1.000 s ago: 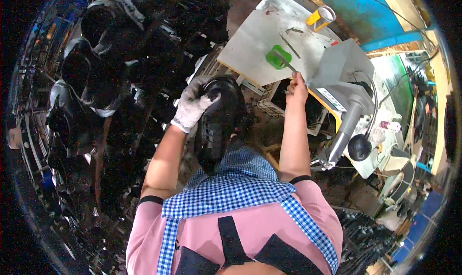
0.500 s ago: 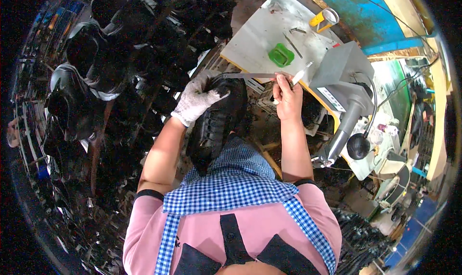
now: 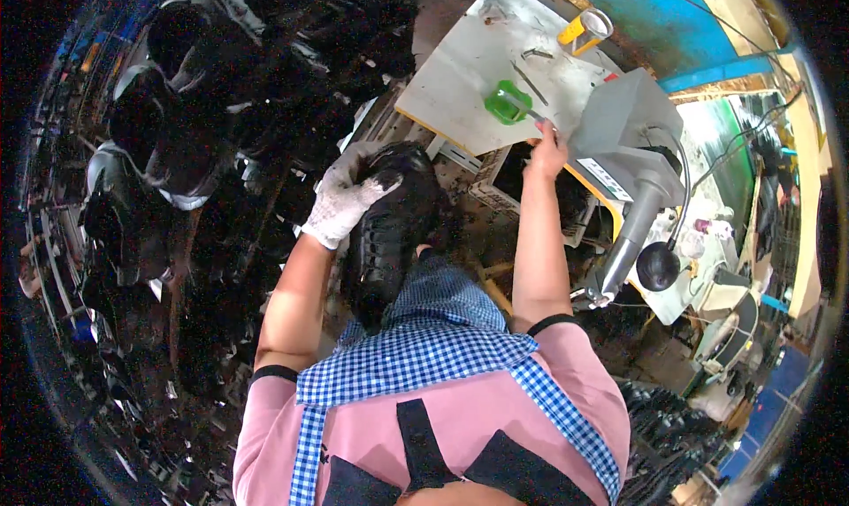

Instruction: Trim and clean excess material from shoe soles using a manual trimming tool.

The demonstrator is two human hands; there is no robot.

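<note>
Cluttered workshop, dim; a white bench [image 3: 460, 81] sits ahead of the person, and everything below is placed against it. Head view only. Left of the bench, a dark heap of black boots [image 3: 177, 152] fills the floor and racks. On the bench's far right corner, a yellow cup [image 3: 588, 26]; at its near right, a green tub [image 3: 506, 102] with thin metal tools lying beside it. Right of the bench, a grey machine [image 3: 623, 134] with a round black knob hanging low. Left hand [image 3: 343, 201], in a white glove, lies over the top of a black boot [image 3: 389, 227] just below the bench's near edge, fingers curled onto it and steadying it against the lap. Right hand [image 3: 548, 148], bare, is stretched up to the bench's near right edge, closed on a thin stick-like tool [image 3: 529, 115] whose tip reaches the green tub. Judgement: the boot is in hand and in position, the tool is at the tub, nothing visibly applied to the boot yet; the work on the boot itself looks to be ahead.
</note>
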